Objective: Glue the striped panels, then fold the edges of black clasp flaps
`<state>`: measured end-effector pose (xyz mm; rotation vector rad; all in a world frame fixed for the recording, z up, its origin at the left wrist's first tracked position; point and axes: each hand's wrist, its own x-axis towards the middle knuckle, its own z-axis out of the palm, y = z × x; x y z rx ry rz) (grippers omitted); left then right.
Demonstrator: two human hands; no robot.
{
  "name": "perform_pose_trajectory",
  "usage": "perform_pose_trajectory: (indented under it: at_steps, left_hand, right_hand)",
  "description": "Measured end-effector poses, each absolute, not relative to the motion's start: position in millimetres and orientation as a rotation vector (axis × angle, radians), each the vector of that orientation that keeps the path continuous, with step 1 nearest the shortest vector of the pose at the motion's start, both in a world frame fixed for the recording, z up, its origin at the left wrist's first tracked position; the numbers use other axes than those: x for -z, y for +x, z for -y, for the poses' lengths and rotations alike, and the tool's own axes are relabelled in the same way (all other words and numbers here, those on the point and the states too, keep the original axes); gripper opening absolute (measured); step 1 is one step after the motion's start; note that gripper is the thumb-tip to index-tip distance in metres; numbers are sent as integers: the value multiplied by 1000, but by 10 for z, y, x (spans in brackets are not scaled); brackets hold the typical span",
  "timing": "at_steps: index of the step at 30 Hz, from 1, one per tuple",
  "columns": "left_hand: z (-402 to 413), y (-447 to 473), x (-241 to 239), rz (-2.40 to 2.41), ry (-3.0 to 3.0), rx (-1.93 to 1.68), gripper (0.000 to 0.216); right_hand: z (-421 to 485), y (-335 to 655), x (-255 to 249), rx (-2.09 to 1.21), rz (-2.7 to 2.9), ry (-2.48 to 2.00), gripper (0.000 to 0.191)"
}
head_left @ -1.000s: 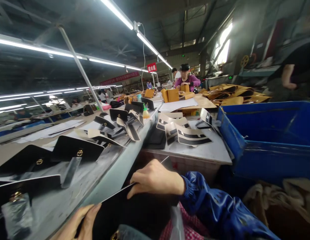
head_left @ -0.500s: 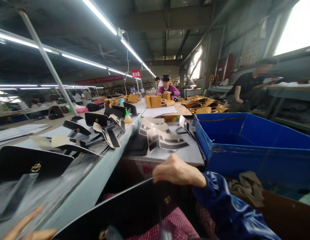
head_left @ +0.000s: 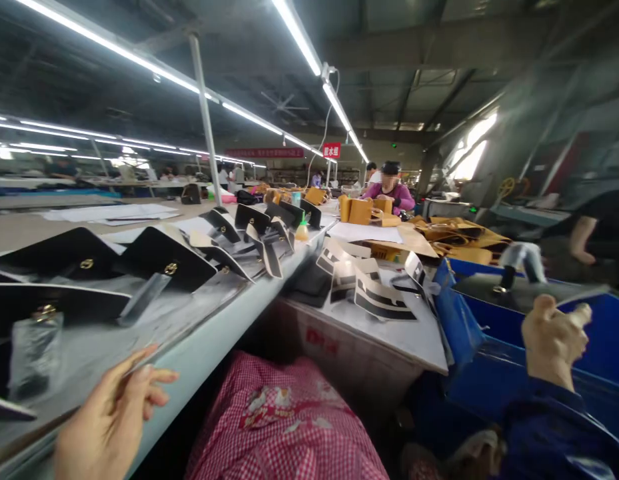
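At the right, my right hand [head_left: 554, 337] is raised by the blue bin, its fingers curled at the near edge of a black bag panel [head_left: 482, 291]. The panel is blurred, has a gold clasp and a plastic-wrapped strap, and hangs over the bin's opening. My left hand [head_left: 109, 413] is at the worktable's edge, open and holding nothing. Beyond it lie several black bag panels [head_left: 164, 257] with pale edges and gold clasps. Clear plastic covers the strap [head_left: 146, 300] on one of them, and more plastic [head_left: 36, 353] wraps another.
The blue bin [head_left: 462, 347] stands at the right. A lower table [head_left: 424, 347] carries cream-and-black pieces [head_left: 382, 300]. A glue bottle [head_left: 302, 230] with a green tip stands on the long worktable [head_left: 209, 320]. Farther back, a co-worker in purple [head_left: 389, 190] sits behind tan bag pieces [head_left: 360, 211].
My right hand has carried the black bag panel from over my lap rightward to the blue bin. My left hand has come further into view. The view has turned left.
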<state>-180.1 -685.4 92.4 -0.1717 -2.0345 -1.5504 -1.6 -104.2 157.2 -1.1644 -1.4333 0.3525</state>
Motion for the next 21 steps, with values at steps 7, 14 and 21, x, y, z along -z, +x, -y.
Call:
perform_pose_trajectory:
  at_steps: [7,14,21]
  left_hand:
    - [6754,-1752,-837,2170,-241,1702,49]
    - [6484,-1675,-606,2355,-459,1862,49]
    - [6446,-1732,-544,2426,-496,1884,50]
  right_hand:
    - [2043,-1457,-907,-473,2091,-575,35]
    - [2945,-3071,-325,-381,2694,-170,35]
    - [2843,-3542,-192,-98,2895,-369,34]
